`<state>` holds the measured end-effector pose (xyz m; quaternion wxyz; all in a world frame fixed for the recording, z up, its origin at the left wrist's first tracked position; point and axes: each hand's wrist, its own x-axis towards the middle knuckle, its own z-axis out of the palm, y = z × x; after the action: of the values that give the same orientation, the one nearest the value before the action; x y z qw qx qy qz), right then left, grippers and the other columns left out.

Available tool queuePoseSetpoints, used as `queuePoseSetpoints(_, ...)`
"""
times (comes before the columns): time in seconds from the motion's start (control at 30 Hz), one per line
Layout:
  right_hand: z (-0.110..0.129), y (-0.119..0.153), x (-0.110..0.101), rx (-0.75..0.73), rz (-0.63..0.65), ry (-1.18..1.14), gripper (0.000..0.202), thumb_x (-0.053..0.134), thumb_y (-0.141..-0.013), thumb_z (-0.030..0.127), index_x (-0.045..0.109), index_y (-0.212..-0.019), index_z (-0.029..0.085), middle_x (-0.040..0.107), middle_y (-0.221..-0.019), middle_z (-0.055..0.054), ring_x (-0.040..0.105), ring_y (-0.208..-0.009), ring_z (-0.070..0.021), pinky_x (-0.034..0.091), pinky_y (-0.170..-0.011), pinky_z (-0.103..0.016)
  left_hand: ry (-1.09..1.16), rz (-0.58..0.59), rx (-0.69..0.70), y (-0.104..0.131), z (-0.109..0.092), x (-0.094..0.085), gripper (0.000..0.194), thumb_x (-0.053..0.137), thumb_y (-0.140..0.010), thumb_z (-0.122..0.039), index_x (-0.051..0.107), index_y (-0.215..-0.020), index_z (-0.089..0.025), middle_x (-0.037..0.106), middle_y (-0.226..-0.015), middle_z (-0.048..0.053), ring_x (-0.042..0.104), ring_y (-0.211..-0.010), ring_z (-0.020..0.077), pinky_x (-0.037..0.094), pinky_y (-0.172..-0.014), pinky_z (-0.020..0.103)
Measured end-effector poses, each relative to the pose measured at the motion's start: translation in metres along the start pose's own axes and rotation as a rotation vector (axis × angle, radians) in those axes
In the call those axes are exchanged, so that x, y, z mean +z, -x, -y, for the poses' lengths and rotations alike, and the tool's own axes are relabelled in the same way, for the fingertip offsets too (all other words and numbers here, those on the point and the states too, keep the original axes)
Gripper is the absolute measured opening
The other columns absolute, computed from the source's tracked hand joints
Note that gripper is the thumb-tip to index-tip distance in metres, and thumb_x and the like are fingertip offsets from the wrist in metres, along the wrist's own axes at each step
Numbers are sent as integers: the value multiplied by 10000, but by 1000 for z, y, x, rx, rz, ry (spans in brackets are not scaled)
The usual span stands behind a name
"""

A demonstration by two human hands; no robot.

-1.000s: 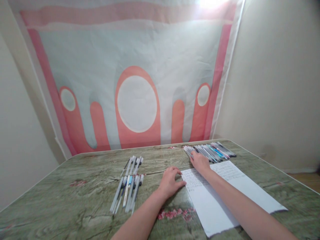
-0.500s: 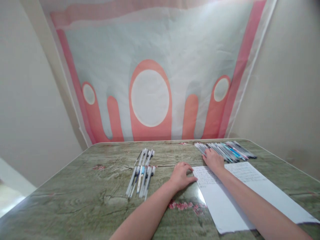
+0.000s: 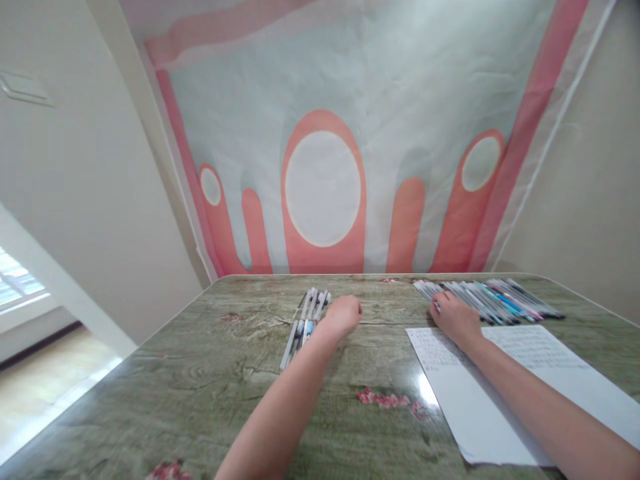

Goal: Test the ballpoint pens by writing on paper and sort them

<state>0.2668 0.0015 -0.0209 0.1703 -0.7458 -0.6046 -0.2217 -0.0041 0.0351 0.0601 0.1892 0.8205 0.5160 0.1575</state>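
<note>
My left hand (image 3: 344,315) is over the table just right of the smaller pen group (image 3: 313,303), its fingers curled and mostly hidden. My left forearm covers part of the lower pens (image 3: 289,347). At the right, my right hand (image 3: 455,318) rests at the left end of a long row of pens (image 3: 500,300), fingers bent round a pen. Below that hand and forearm lies a white paper (image 3: 480,407) with handwriting along its upper part.
The wood-patterned table (image 3: 210,393) has pink flower prints (image 3: 385,400). Behind its far edge hangs a pink and grey sheet (image 3: 390,87). A window (image 3: 17,277) shows at the far left.
My left hand has moved from the paper's left edge up and left, beside the smaller pen group. My right hand stays by the pen row. The view has shifted left.
</note>
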Motion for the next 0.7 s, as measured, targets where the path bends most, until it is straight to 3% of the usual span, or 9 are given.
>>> queuePoseSetpoints(0.1,1,0,2,4,-3,-12,251,356,-840,295,575,-871,177,562,-874,-67,522,-744,-172,283,-510,-261,0,-37,-154,6,17,-23,167,574,-498,-29,539,-408,-165,592,-512,76,606,-681,225,437,-747,315)
queuePoseSetpoints(0.2,2,-1,3,9,2,-20,245,363,-836,284,580,-875,179,563,-890,-66,517,-730,-166,278,-502,-259,49,-107,-219,19,38,-31,225,599,-449,-7,481,-360,-177,575,-497,72,604,-717,246,416,-797,344)
queuePoseSetpoints(0.37,5,0,4,-8,25,-24,246,358,-834,267,582,-889,182,566,-896,-67,513,-737,-165,292,-512,-257,181,-179,-215,40,61,-26,235,590,-482,-25,467,-370,-190,581,-556,74,593,-769,256,383,-849,368)
queuePoseSetpoints(0.6,4,1,4,-22,32,-39,265,337,-837,278,582,-881,189,564,-901,-67,509,-724,-170,292,-507,-265,293,-160,-188,48,64,-15,255,610,-443,38,484,-432,-184,566,-599,91,549,-906,336,311,-900,463)
queuePoseSetpoints(0.7,4,1,4,-19,39,-42,270,334,-837,284,582,-888,191,563,-907,-68,509,-715,-170,295,-509,-267,463,-229,-219,47,67,-9,255,628,-457,19,482,-459,-190,581,-638,92,528,-968,326,297,-922,454)
